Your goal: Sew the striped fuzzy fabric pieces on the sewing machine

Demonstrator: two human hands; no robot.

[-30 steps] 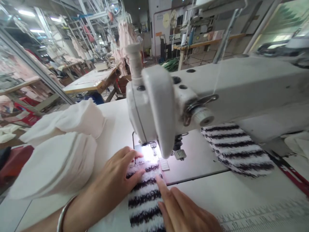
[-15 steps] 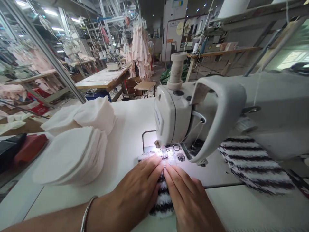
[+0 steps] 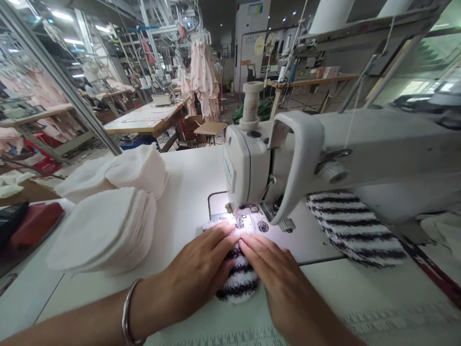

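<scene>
Both hands lie flat, fingers together, the left hand (image 3: 201, 269) and right hand (image 3: 277, 274) pressing a striped fuzzy fabric piece (image 3: 238, 283) between them, its front edge under the sewing machine's presser foot (image 3: 240, 222). Fingertips sit just beside the needle; a slip forward could catch one.

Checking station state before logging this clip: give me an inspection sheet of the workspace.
Surface: white sewing table, printed ruler along its near edge.
Job's things: striped fuzzy piece lies flat under both hands, its far end at the presser foot of the sewing machine.
Clutter: stacks of white round pads at left; second striped piece under the machine arm.
Grippers: left hand and right hand press flat on the striped fuzzy piece, fingertips meeting by the needle.
Cables: thread runs down to the machine; no cables seen.
Surroundings: other worktables, pink garments hanging behind.
</scene>
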